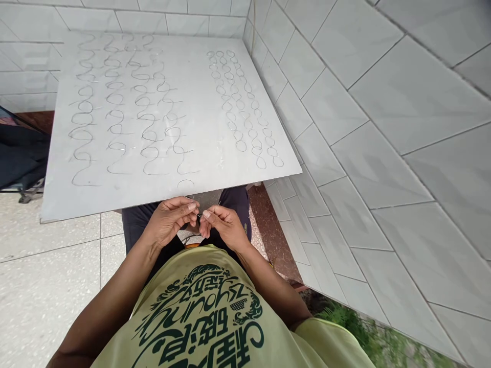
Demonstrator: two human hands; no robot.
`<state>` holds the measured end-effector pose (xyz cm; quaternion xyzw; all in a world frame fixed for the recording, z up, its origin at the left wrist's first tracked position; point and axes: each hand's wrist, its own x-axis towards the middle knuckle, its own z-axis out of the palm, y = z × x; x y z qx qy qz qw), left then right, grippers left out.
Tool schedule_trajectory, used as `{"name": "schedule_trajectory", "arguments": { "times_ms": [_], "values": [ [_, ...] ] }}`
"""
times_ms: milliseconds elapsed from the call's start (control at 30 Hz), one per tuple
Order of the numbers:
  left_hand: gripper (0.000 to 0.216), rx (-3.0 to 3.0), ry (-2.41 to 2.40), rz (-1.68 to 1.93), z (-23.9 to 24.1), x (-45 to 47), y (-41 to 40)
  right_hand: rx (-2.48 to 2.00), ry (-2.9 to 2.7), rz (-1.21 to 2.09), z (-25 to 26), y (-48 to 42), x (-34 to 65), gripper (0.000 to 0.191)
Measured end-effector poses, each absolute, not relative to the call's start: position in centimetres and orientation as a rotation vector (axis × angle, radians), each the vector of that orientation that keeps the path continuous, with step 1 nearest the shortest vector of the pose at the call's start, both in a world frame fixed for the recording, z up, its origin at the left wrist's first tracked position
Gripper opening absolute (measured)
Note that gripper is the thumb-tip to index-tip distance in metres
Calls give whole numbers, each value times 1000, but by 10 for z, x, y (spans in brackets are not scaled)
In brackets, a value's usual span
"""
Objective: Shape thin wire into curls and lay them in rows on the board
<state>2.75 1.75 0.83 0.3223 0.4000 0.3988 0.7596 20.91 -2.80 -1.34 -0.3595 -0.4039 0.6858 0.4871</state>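
Observation:
Just off the front edge of the white board (215, 163), both my hands are pinched close together above my lap. My left hand (171, 217) is closed, thumb against the fingers, on a thin wire (198, 216). Fingers of my right hand (226, 225) close on the same wire from the other side. A short stretch of it shows between the fingertips; the rest is hidden. One curved piece of wire (186, 182) is at the board's edge, just beyond my left hand.
Several columns of wavy, looped thin wire pieces (82, 120) cover the board's left half. Columns of small linked rings (230, 89) run down its right side. A tiled wall (345, 133) borders the board on the right. A dark folded item (21, 153) stands at left.

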Motion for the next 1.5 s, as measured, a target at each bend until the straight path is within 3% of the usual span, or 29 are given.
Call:
{"name": "schedule_trajectory", "arguments": {
  "times_ms": [767, 1100, 1500],
  "values": [
    [19, 640, 671, 623, 9, 23, 22, -665, -1025, 1681, -24, -28, 211, 15],
    [20, 655, 714, 621, 11, 17, 20, -689, -1056, 1757, -19, -24, 214, 28],
    [16, 718, 734, 677, 15, 13, 14, -695, -965, 1619, -21, -29, 209, 24]
  ]
}}
